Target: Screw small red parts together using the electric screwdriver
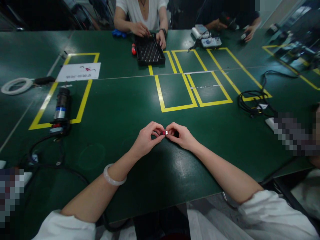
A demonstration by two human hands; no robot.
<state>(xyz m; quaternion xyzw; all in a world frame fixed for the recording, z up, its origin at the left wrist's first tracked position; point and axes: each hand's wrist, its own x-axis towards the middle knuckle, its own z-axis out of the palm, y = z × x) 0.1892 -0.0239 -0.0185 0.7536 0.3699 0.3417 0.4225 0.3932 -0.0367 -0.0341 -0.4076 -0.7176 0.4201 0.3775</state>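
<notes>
Mostly hidden by fingertips, a small red-and-silver piece (165, 133) was hard to make out between two hands over the green worktop (120, 103), while a person (147, 15) across from them was cut off at the top edge. The left hand (149, 136) pinched the piece with fingers drawn together, and the right hand (182, 136) gripped its other side, thumb meeting forefinger.
</notes>
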